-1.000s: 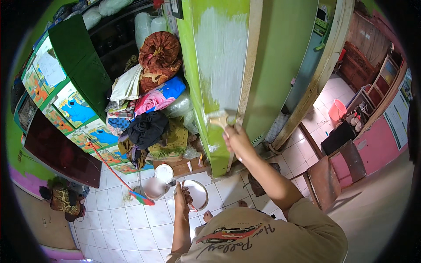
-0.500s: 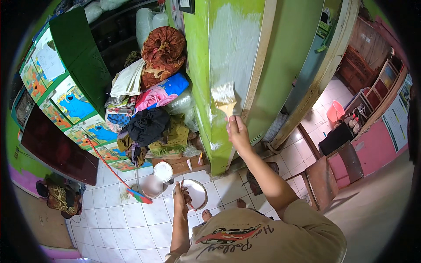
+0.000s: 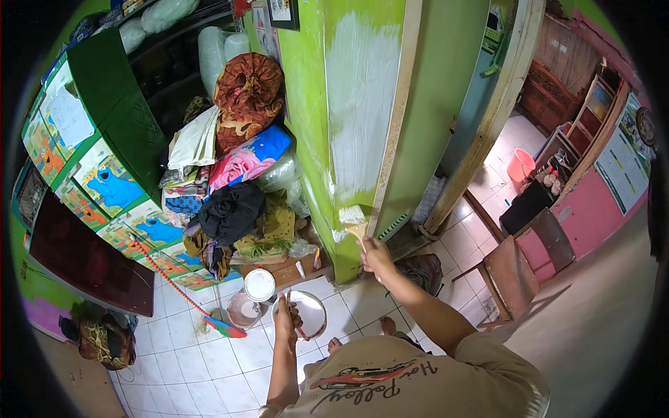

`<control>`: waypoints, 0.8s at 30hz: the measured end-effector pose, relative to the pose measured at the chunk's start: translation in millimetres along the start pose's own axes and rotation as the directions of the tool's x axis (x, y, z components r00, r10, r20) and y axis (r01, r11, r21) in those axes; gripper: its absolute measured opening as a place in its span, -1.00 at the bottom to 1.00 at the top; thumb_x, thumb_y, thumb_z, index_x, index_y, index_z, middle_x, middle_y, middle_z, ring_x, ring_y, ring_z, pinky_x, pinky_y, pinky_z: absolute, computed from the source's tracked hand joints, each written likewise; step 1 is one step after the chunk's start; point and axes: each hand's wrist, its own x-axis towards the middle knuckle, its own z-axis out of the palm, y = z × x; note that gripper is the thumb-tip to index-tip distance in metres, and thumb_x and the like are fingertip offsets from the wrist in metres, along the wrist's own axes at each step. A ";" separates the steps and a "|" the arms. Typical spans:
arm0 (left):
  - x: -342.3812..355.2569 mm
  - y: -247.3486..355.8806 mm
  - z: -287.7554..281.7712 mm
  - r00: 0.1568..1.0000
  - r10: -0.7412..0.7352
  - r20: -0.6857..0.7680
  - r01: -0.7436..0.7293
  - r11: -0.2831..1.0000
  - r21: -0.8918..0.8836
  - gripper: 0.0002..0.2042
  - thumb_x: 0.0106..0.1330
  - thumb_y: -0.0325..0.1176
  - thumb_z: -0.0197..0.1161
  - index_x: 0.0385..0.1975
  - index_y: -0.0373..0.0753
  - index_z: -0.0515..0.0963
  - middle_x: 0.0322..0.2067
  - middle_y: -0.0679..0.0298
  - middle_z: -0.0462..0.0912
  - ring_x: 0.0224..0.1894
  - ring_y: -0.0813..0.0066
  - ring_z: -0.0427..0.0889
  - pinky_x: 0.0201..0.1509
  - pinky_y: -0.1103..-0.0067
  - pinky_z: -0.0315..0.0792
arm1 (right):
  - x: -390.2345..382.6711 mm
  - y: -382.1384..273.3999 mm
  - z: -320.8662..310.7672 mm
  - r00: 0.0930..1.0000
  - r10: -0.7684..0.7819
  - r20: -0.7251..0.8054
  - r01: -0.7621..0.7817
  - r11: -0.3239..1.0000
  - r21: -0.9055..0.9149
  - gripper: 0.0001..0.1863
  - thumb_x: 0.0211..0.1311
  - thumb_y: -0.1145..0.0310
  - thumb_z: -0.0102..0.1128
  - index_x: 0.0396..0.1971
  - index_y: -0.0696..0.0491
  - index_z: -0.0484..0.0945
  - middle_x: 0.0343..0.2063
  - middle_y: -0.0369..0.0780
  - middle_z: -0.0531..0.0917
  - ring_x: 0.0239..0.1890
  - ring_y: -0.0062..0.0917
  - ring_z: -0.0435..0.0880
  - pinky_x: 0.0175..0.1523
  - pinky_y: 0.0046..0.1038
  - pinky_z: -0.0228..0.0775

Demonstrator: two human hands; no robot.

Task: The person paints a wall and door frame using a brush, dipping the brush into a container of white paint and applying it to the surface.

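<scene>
Compared with half a second ago, our brush (image 3: 354,219) is lower on the wall: it stood over the white patch (image 3: 362,104) then, and now its bristles are at the patch's lower end, where green paint (image 3: 346,259) shows beneath. Our view has shifted a little as well, while our left hand (image 3: 285,319) keeps its place at the tub.

Our right hand (image 3: 377,256) has its grip closed around the wooden handle, with the bristles pointing up and slightly left, coated in white. We cannot tell whether their tips press on the wall or stand just off it. The left grip is curled at the near-left side of the round white tub (image 3: 312,312); the fingers partly hide that rim, so we cannot tell exactly how they hold it.

To the left of the brush runs the corner edge of the wall; to the right, a tan strip (image 3: 395,118) borders the patch. Below the right forearm a dark bag (image 3: 421,273) lies near the wall's foot, and a chair (image 3: 510,268) stands farther right. Beyond the left hand, a white-topped container (image 3: 259,285) and a translucent one (image 3: 244,311) sit close together, with a broom (image 3: 224,328) just beside them. Tiled floor (image 3: 188,373) spreads to the left of our left forearm.
</scene>
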 end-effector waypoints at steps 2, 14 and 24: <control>5.8 -4.5 -3.6 1.000 -0.001 0.004 0.001 1.000 -0.004 -0.53 0.30 0.21 0.03 -0.54 -0.12 0.35 -0.76 0.49 0.19 -0.79 0.67 0.09 -0.69 0.64 0.05 | -5.8 -32.0 8.1 0.999 -0.026 0.023 0.027 0.999 -0.030 -0.69 0.41 0.12 -0.10 -0.32 0.08 0.42 -0.68 -0.41 0.32 -0.74 -0.74 0.17 -0.71 -0.61 0.02; 20.4 -4.5 -27.1 1.000 -0.015 -0.012 0.015 1.000 -0.027 -0.55 0.31 0.16 0.07 -0.48 -0.17 0.38 -0.77 0.47 0.19 -0.82 0.65 0.07 -0.72 0.63 0.04 | -117.3 -233.5 68.1 0.826 -0.558 0.084 0.563 0.824 -0.063 -0.68 0.42 0.12 -0.09 -0.29 0.09 0.46 -0.69 -0.40 0.32 -0.76 -0.78 0.18 -0.71 -0.64 0.02; 29.0 -5.3 -52.9 0.999 -0.044 -0.007 0.044 0.999 -0.014 -0.56 0.30 0.17 0.06 -0.53 -0.10 0.32 -0.77 0.48 0.16 -0.82 0.65 0.06 -0.72 0.64 0.05 | -9.6 -110.3 67.1 0.901 -0.433 0.032 0.434 0.899 -0.060 -0.53 0.41 -0.10 -0.15 -0.27 0.05 0.45 -0.70 -0.45 0.22 -0.75 -0.79 0.06 -0.69 -0.67 -0.05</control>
